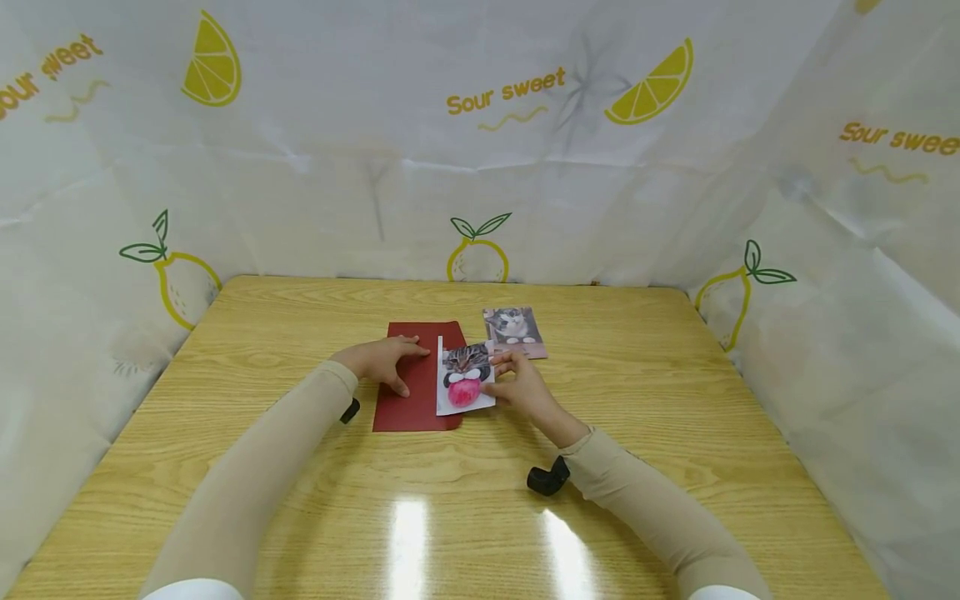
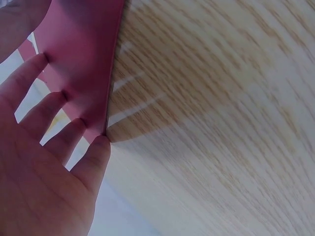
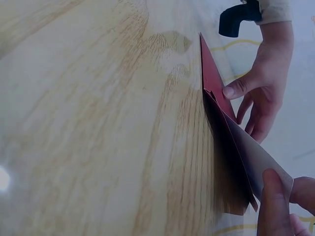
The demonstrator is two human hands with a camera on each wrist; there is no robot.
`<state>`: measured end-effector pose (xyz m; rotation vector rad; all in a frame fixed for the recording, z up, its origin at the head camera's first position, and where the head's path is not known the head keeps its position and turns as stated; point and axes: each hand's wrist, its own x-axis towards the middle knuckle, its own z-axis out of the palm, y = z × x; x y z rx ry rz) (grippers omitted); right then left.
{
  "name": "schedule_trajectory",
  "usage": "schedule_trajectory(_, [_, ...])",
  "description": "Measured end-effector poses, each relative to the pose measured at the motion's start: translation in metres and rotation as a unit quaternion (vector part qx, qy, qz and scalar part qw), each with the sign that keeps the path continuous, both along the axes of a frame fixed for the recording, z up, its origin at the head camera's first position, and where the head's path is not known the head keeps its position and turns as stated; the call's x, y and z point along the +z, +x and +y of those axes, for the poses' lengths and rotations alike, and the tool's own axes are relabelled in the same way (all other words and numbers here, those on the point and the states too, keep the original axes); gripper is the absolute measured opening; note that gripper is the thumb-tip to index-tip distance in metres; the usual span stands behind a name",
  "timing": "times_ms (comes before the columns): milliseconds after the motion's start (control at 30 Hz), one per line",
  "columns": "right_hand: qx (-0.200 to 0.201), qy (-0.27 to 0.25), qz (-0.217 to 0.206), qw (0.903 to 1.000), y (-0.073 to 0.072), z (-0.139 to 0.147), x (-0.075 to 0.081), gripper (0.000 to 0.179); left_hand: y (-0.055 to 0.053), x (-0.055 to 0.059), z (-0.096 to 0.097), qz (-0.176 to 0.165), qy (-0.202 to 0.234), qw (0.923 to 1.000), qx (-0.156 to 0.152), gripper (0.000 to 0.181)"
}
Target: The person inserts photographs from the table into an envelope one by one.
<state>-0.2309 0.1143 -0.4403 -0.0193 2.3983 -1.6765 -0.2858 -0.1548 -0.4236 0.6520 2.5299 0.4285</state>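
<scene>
1. Red envelope (image 1: 422, 379), flat on worktop (image 1: 637, 400), is pressed by spread L hand (image 1: 380, 361), prob. for steadiness.
2. Tabby-cat photo card (image 1: 467, 367) is pinched at R edge by R hand (image 1: 531, 392), tilted over envelope's R side; whether tucked in can't be told.
3. Grey-and-white cat card (image 1: 517, 323) is seen just beyond.
4. "Sour sweet" is printed on curtain (image 1: 315, 192).

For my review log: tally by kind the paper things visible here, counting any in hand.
Red rectangular folder, or envelope, under the fingertips of the left hand: 1
Rectangular printed cat pictures, one pinched by the right hand (pink ball-like shape on it), one lying on the wood-grain table (grey-and-white cat): 2
Total: 3
</scene>
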Motion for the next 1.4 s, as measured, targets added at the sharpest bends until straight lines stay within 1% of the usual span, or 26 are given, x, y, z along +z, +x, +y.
schedule_trajectory(267, [0.010,-0.021,0.000,0.9997,-0.002,-0.003,0.000,0.043,0.000,0.000,0.000,-0.002,0.002,1.0000,0.003,0.080])
schedule_trajectory(600, [0.015,-0.019,0.001,0.9997,-0.002,-0.008,0.003,0.044,-0.001,-0.001,0.001,0.000,-0.007,1.0000,0.004,0.080])
schedule_trajectory(767, [0.018,-0.025,0.009,0.9995,-0.003,-0.011,0.000,0.045,0.000,0.000,0.001,-0.003,-0.003,1.0000,0.006,0.080])
schedule_trajectory(933, [0.019,-0.009,0.017,0.9996,-0.007,-0.014,-0.005,0.043,0.000,-0.001,0.000,-0.005,0.002,1.0000,0.008,0.079])
schedule_trajectory(1233, [0.014,0.002,0.011,0.9998,-0.008,-0.020,-0.005,0.041,-0.001,-0.003,0.000,-0.003,-0.001,1.0000,0.006,0.079])
schedule_trajectory(1400, [0.014,0.022,0.028,0.9993,-0.006,-0.019,-0.004,0.034,-0.001,-0.003,-0.001,-0.001,-0.003,1.0000,0.005,0.079])
